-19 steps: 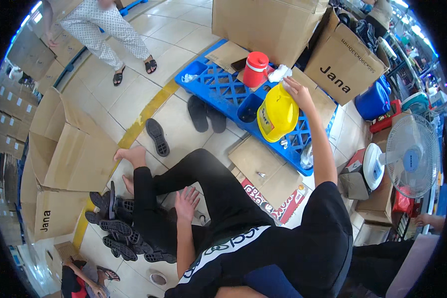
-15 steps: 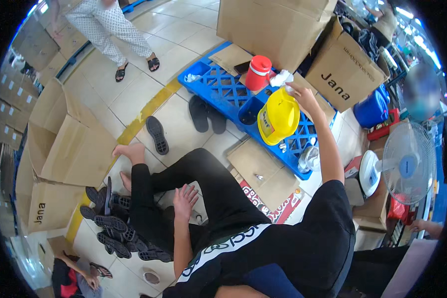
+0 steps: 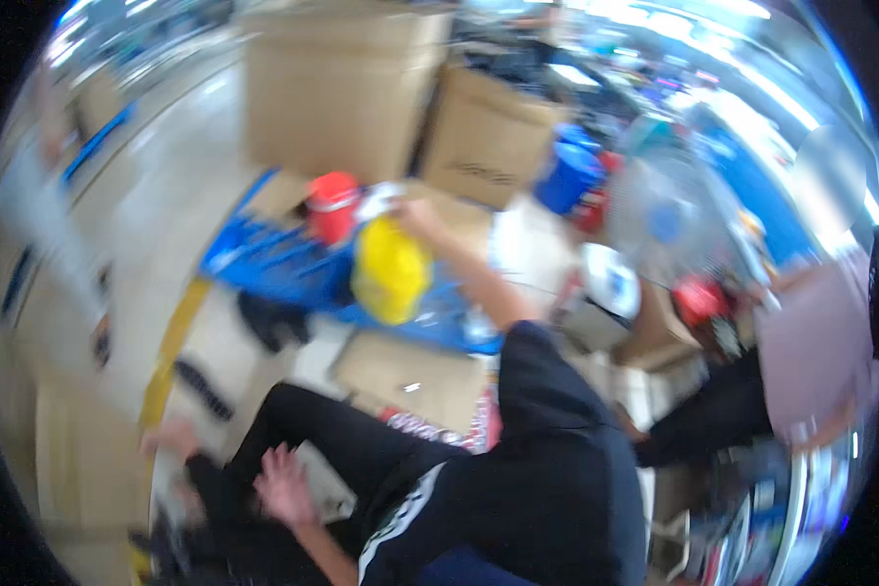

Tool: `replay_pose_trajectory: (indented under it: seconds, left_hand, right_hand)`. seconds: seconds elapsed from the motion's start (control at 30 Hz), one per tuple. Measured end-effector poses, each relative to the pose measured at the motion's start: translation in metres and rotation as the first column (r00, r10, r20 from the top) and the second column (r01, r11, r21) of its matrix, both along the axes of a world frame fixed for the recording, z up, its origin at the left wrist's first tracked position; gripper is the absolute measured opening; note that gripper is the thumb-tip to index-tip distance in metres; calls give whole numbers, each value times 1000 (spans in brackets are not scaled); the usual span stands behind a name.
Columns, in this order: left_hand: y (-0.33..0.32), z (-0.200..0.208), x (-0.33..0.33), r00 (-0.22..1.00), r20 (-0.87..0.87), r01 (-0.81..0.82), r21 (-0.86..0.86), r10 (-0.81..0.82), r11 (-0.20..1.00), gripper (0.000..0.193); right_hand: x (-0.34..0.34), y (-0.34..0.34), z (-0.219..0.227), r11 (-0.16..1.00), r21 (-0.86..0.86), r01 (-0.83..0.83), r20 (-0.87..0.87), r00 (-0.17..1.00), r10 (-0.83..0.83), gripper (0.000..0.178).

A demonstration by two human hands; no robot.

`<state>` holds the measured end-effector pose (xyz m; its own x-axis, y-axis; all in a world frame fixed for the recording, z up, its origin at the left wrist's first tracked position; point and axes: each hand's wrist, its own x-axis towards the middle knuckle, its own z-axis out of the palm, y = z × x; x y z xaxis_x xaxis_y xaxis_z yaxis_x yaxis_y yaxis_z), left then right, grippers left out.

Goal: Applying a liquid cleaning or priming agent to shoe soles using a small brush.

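Note:
The whole picture is smeared by motion. My right arm reaches out over the blue plastic pallet (image 3: 259, 269). My right hand (image 3: 417, 219) is at the top rim of a yellow plastic container (image 3: 391, 273), beside a crumpled white tissue (image 3: 376, 200); blur hides what its fingers grip, if anything. To the left of the container stands a red lidded jug (image 3: 333, 210). My left hand (image 3: 285, 485) is open near my bent leg, its fingers apart and nothing seen in it.
Cardboard boxes (image 3: 337, 93) rise behind the pallet, and a flattened cardboard sheet (image 3: 410, 376) lies before it. At right are a fan (image 3: 666, 220) and a person in a pink top (image 3: 816, 342). Dark sandals (image 3: 273, 320) and a shoe sole (image 3: 203, 389) lie on the floor.
My view has swung to the right, so the pallet and container appear further left, and more of the person at right shows. My right hand remains at the container's top.

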<state>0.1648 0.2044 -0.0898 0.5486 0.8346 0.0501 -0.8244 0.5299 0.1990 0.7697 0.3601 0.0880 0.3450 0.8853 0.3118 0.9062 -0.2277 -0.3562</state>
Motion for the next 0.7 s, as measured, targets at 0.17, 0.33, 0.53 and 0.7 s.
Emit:
replay_pose_trajectory:
  seconds: [0.17,0.33,0.53,0.7]
  left_hand:
    - [-12,69,5,968,-242,-178,-462,70,869,64]
    - [-28,17,-17,961,274,81,-166,-33,983,69]
    - [-35,39,-29,939,-340,-120,-194,48,974,65]
    - [-27,23,-28,983,-169,-124,-332,71,935,60]
  right_hand:
    - [-54,-7,5,955,202,215,-373,919,-129,55]
    - [-78,-21,34,926,15,376,-218,905,-364,62]
    - [-90,-7,15,974,212,82,-31,997,-77,36]
    - [-95,-10,29,975,-188,121,-147,978,-150,37]
